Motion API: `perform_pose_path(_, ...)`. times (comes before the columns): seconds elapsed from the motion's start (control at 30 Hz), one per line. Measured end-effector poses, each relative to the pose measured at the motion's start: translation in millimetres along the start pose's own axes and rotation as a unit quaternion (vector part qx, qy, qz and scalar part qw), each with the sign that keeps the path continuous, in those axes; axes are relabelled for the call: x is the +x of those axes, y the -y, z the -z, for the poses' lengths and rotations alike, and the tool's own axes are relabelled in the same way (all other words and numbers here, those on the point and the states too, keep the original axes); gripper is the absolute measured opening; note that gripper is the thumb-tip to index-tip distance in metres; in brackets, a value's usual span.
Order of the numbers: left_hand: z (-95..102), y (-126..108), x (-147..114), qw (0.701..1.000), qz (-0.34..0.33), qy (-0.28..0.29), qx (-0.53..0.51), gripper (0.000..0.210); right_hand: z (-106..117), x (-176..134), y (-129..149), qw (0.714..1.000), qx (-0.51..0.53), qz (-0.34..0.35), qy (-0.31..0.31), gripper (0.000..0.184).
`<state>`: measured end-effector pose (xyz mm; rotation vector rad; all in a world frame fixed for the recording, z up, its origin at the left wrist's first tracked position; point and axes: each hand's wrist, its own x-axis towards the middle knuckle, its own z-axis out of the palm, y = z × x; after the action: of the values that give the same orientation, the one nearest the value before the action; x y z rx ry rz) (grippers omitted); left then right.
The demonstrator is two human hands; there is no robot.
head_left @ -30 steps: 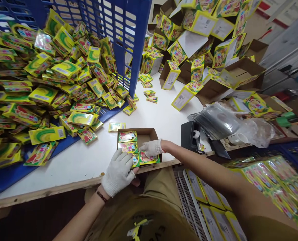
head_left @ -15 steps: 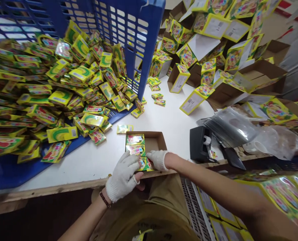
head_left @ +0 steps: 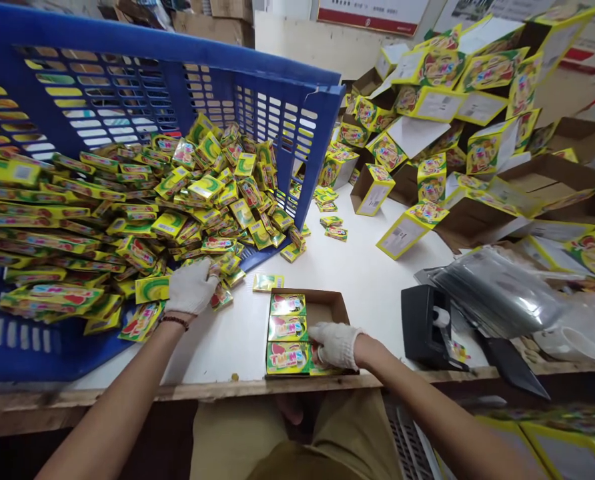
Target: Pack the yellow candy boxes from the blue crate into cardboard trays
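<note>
My left hand (head_left: 191, 288), in a white knit glove, is over the front edge of a heap of small yellow-green printed boxes (head_left: 207, 187). Its fingers reach onto the boxes there and look apart, though their tips are partly hidden. On the table edge in front of me stands a shallow brown carton (head_left: 330, 298). A column of small boxes (head_left: 287, 328) lies flat along its left side. My gloved right hand (head_left: 335, 345) is inside the carton's right half, its fingers closed on a small box (head_left: 320, 367) at the near end, which it partly covers.
A blue plastic crate (head_left: 307, 127) holds the heap, which spills out at its open front. One loose small box (head_left: 268, 283) lies behind the carton. To the right are a black tape dispenser (head_left: 422, 327), clear plastic bags (head_left: 497, 287) and stacked display cartons (head_left: 442, 100).
My left hand has moved from the carton leftward to the heap. My right hand stays in the carton. The view has tilted up, showing more of the crate and the wall behind.
</note>
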<state>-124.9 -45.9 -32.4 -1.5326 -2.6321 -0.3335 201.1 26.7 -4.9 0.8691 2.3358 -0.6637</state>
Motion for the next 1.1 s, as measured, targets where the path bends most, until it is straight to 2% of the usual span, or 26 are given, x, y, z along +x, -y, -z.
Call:
perform_pose_path(0.1,1.9,-9,-34,0.997,0.042,-0.02,-0.067,0.027,16,0,15,0.986,0.051,0.035,-0.156,0.027)
perform_pose_path(0.17,4.5,-23,-58,0.99,0.013,0.015,-0.143,0.031,24,7,32,0.956,0.052,0.094,-0.273,0.038)
perform_pose_path(0.2,6.2,-31,-69,0.982,-0.021,0.046,-0.184,0.032,27,13,42,0.941,0.036,0.133,-0.309,0.045)
perform_pose_path(0.23,7.9,-39,-78,0.972,-0.055,0.075,-0.216,0.032,29,19,51,0.932,0.009,0.171,-0.32,0.048)
perform_pose_path(0.3,10.8,-47,-88,0.948,-0.111,0.112,-0.277,0.028,32,32,68,0.932,-0.049,0.22,-0.285,0.039)
perform_pose_path(0.37,11.6,-43,-85,0.937,-0.112,0.098,-0.315,0.023,33,41,78,0.948,-0.064,0.203,-0.236,0.024)
perform_pose_path(0.4,10.7,-36,-80,0.942,-0.084,0.069,-0.318,0.023,33,44,80,0.957,-0.045,0.179,-0.224,0.02)
perform_pose_path(0.47,6.1,-17,-65,0.96,0.027,-0.021,-0.276,0.028,32,46,80,0.966,0.039,0.13,-0.221,0.017)
perform_pose_path(0.53,-1.2,2,-50,0.964,0.14,-0.076,-0.211,0.035,29,45,78,0.959,0.148,0.091,-0.222,0.017)
perform_pose_path(0.57,-5.0,11,-44,0.962,0.176,-0.079,-0.192,0.034,27,44,77,0.951,0.199,0.076,-0.223,0.019)
perform_pose_path(0.63,-10.6,24,-40,0.957,0.204,-0.061,-0.194,0.025,21,44,75,0.931,0.277,0.062,-0.228,0.026)
perform_pose_path(0.73,-11.4,35,-53,0.949,0.218,-0.059,-0.221,0.02,13,46,75,0.922,0.288,0.096,-0.24,0.024)
perform_pose_path(0.83,-5.5,38,-79,0.941,0.209,-0.047,-0.262,0.031,10,51,82,0.927,0.17,0.202,-0.265,0.012)
perform_pose_path(0.93,-0.2,33,-106,0.936,0.131,-0.002,-0.327,0.036,12,60,97,0.905,0.046,0.285,-0.314,0.016)
perform_pose_path(1.0,0.7,30,-118,0.927,0.073,0.03,-0.367,0.035,12,69,109,0.905,-0.014,0.295,-0.306,0.022)
perform_pose_path(1.1,0.1,36,-122,0.924,0.014,0.089,-0.372,0.03,6,82,122,0.922,-0.089,0.289,-0.242,0.025)
